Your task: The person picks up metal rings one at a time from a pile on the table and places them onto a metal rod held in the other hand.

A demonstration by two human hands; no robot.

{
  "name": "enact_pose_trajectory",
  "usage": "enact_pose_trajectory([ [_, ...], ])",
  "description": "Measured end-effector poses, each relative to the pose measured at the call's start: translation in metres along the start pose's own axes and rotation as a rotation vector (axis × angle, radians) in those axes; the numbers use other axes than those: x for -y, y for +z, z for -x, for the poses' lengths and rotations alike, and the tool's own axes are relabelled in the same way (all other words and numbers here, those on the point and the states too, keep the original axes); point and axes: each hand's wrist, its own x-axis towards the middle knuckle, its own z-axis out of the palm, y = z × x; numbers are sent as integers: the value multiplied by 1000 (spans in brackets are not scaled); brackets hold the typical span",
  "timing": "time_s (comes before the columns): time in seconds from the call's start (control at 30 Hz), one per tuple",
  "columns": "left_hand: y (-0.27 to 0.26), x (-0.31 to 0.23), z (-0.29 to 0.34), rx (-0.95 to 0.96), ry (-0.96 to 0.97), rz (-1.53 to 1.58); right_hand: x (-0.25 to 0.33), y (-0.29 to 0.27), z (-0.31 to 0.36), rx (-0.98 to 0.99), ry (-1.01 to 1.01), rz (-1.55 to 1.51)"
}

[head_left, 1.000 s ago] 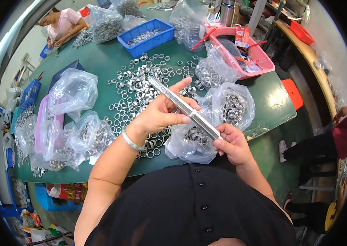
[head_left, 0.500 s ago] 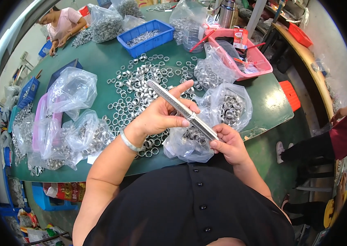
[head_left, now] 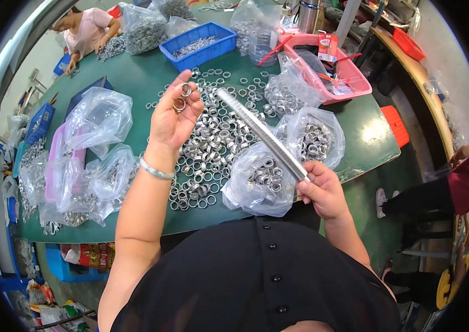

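- Away from the silvery, straight metal rod, your left hand had moved to the left of centre; its fingers grasped two shiny, round metal rings.
- Your right hand clasped the rod's lower end, right of centre; the rod slanted toward the upper left.
- Judging by the layout, the work was partway: a crumpled, clear plastic bag at centre held rings, while a broad loose heap of silvery rings remained in mid-frame. How many were finished, you could not tell.
- Hard, glossy bands contrasted with thin, wrinkled plastic and the smooth green tabletop.
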Motion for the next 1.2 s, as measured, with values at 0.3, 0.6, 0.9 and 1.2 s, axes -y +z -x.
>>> enact_pose_trajectory([
  [0.3, -38, 23, -46, -123, -338, -1093, 8, -4, 0, -74, -44, -53],
  [0.6, -17, 54, -71, 213, -404, -2372, 4, -10, -1, -97, -35, -70],
  [0.9, -17, 51, -74, 58, -419, -2024, 4, -8, -2, -108, -31, -71],
  [1.2, 2, 29, -27, 57, -315, -492, 5, -8, -3, -120, 58, -9],
])
